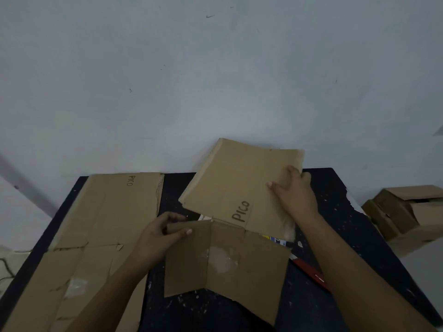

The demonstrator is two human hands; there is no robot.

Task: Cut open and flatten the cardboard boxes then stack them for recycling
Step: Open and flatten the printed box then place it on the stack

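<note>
**Cut box being pressed flat, mid-table**

Head view, the only one:

- Cut-open box (230,226) is at the middle of the dark table (318,305), far panel lifted and reaching past the table's far edge toward the wall. "PICO" is handwritten on the far panel. Long axis runs near-to-far, tilted slightly right at the far end.
- It is not flat yet: the near panel still has a fold ridge down its middle and its near corner overhangs the near edge.
- Left hand (163,236) pinches the left edge of the near panel, thumb on top and fingers curled behind. Looks like an anchor so the sheet does not slide.
- Right hand (294,190) has fingers wrapped over the right edge of the far panel, thumb on its face. Probably bending that panel back against the crease to break the fold.
- Flattened stack (96,236) lies along the table's left edge, also marked "PICO", long axis near-to-far. Likely the drop spot for this sheet, so matching its axis makes sense.
- Red utility knife (311,271) lies on the table by the right forearm, partly under the box, held by neither hand.
- Uncut box (407,212) sits off the table's right edge, flaps still up.
</note>
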